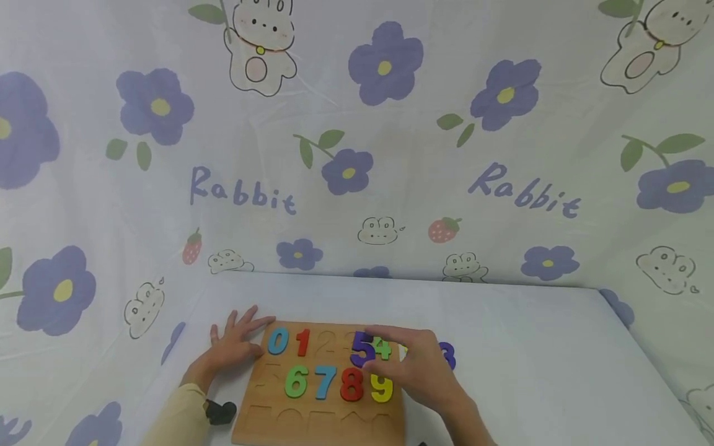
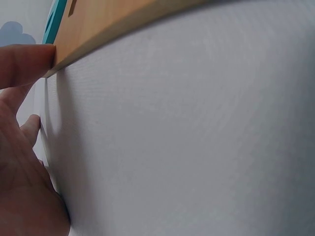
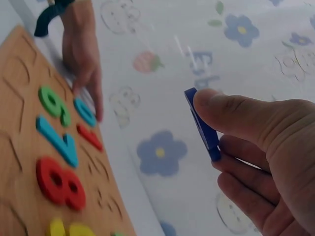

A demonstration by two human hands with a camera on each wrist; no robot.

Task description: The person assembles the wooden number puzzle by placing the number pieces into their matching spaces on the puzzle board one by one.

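Note:
My right hand (image 1: 421, 365) pinches a purple number 5 (image 1: 362, 350) between thumb and fingers, above the wooden number board (image 1: 258, 396). In the right wrist view the 5 (image 3: 205, 130) appears edge-on, held off the board. Spread fingers of my left hand (image 1: 234, 341) touch the board's left edge; the left wrist view shows a fingertip against its side. On the board lie a blue 0 (image 1: 277, 341), red 1 (image 1: 302, 342), green 4 (image 1: 382, 348), green 6 (image 1: 296, 381), blue 7 (image 1: 325, 381), red 8 (image 1: 352, 384) and yellow 9 (image 1: 382, 389).
A purple digit (image 1: 448, 356), partly hidden, lies on the white table (image 1: 535, 371) right of the board. Beside it a yellow piece (image 1: 403, 352) shows behind my right hand. Bare recesses show along the board's bottom row. A flower-printed cloth (image 1: 390, 124) hangs behind.

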